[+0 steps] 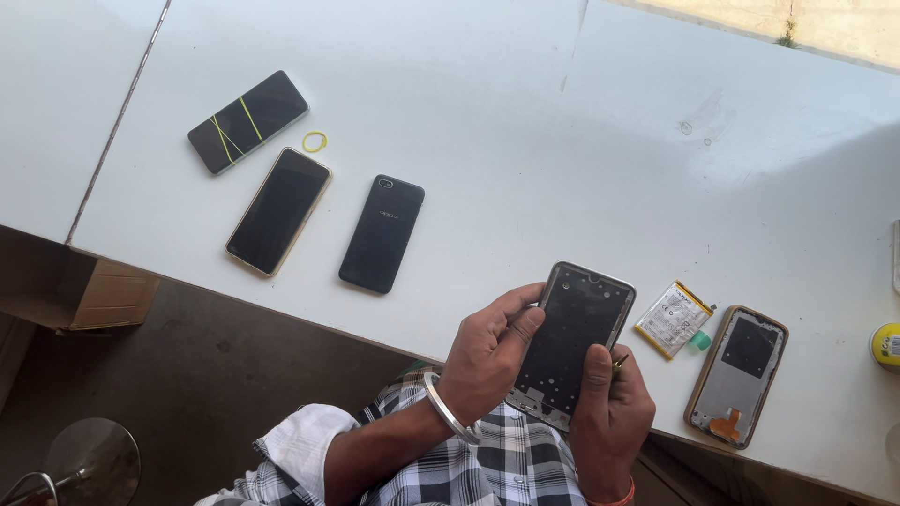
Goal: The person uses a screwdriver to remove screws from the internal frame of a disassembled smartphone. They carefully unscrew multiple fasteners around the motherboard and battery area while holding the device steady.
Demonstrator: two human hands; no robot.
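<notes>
An opened phone frame [572, 342] was held over the white table [562, 141] edge, gripped by the left hand [487, 356] and the right hand [609, 408], fingers clamped on its sides. A battery [671, 319] and back shell [738, 375] lay just beside; 3 phones [278, 210] lay well apart.

Tabletop [525, 122]: white. Phone frame [572, 342] in the hands: black inner face, silver-grey rim. Battery [672, 319] just right of the hands: white, yellow edging, green tab. Opened phone [738, 375] further right: grey with a black patch, orange flex, bronze rim. Far left of the hands: black phone [382, 233]; gold-rimmed black phone [278, 211]; black phone crossed by yellow bands [247, 121]; yellow rubber ring [315, 141]. Shirt [506, 464]: black-and-white check.
</notes>
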